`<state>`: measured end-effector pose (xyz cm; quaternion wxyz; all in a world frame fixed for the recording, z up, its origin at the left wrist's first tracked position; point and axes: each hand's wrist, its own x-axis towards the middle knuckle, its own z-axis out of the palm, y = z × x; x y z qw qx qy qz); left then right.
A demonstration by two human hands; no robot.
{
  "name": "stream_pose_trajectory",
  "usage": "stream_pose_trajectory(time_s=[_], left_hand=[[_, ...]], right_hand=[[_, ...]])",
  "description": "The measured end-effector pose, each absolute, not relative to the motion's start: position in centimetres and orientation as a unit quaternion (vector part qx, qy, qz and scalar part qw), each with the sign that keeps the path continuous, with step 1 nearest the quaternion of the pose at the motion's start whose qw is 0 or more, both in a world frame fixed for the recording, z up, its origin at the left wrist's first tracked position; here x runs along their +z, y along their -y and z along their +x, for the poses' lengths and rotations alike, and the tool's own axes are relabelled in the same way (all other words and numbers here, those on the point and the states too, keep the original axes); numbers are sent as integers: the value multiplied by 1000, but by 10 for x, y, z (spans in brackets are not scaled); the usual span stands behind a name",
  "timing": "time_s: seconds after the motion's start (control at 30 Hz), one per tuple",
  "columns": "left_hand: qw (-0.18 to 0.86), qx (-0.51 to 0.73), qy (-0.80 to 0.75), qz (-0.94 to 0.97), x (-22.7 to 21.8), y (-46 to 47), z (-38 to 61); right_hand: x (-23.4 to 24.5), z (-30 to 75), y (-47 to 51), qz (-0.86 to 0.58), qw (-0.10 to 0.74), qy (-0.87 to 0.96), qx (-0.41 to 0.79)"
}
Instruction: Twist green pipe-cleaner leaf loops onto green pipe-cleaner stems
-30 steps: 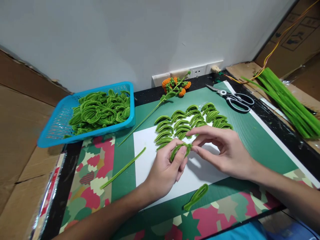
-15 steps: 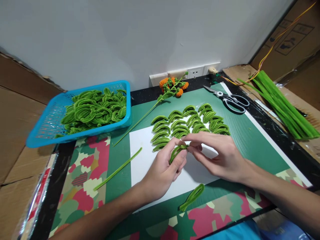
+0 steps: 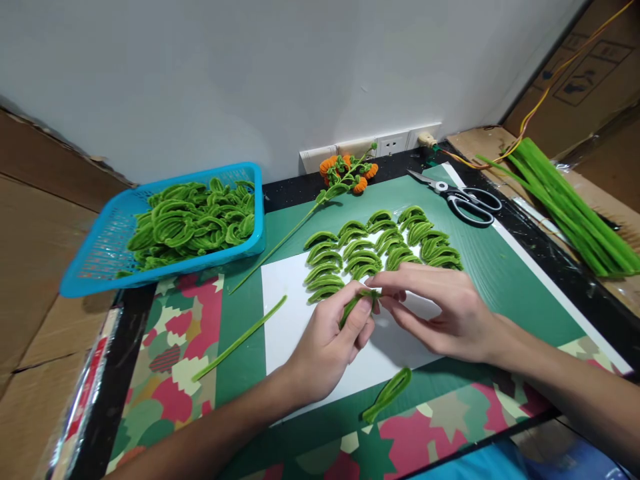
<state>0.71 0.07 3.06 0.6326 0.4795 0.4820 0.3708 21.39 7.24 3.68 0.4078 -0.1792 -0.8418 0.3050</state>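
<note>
My left hand is closed around a folded green pipe cleaner, thumb and fingers pinching its loops. My right hand pinches the same piece's end from the right with thumb and forefinger. Both hands hover over a white sheet. Just beyond them lie several finished green leaf-shaped loops in rows. A folded green pipe cleaner lies near the front edge, and a straight green one lies to the left.
A blue basket full of green loops stands at the left. Scissors lie at the back right, beside a bundle of straight green pipe cleaners. An orange-flowered stem lies by the wall sockets. Cardboard borders both sides.
My right hand's fingertips have closed in on the end of the green piece held in my left hand. The view has shifted slightly.
</note>
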Motion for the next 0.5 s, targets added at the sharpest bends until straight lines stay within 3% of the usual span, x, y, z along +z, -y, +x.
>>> stream_pose_trajectory(time_s=[0.5], left_hand=[[637, 439, -470, 425, 29, -6, 6]], right_hand=[[29, 214, -78, -149, 388, 887, 199]])
